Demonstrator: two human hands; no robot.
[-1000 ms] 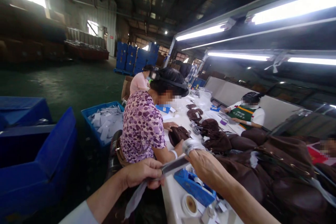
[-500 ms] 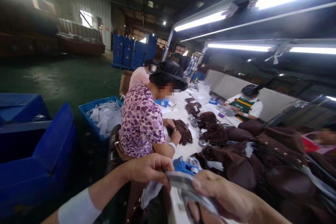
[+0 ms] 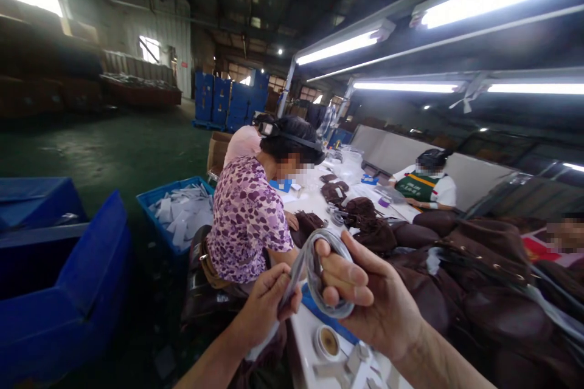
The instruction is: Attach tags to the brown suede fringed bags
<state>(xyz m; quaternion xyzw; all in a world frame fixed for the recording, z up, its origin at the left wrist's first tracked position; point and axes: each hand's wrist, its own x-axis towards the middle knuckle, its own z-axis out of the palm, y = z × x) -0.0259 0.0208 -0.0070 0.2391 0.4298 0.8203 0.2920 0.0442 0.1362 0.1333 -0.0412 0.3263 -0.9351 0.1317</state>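
Observation:
A grey, glossy strip, plastic or plastic-wrapped (image 3: 314, 276), is looped in a coil over the table's near end. My right hand (image 3: 385, 307) is closed on this coil, its fingers passing through the loop and the thumb outside it. My left hand (image 3: 269, 295) pinches the strip's other length just left of the coil. Below the hands lie a round roll of tape (image 3: 326, 342) and part of a blue tray (image 3: 329, 316), partly hidden by my right hand. Small pale pieces (image 3: 362, 364) are beside the roll.
Dark brown bags (image 3: 497, 310) are heaped on the right. A co-worker in a purple patterned shirt (image 3: 249, 219) sits just ahead. A co-worker in a green apron (image 3: 420, 185) is across the table. Blue bins (image 3: 95, 255) stand left, one bin (image 3: 146, 213) holding white pieces.
Both hands have risen with the grey strip, and the coil now stands in plain sight around my right fingers. The tape roll has come into view. The nearest co-worker's hands are now mostly hidden.

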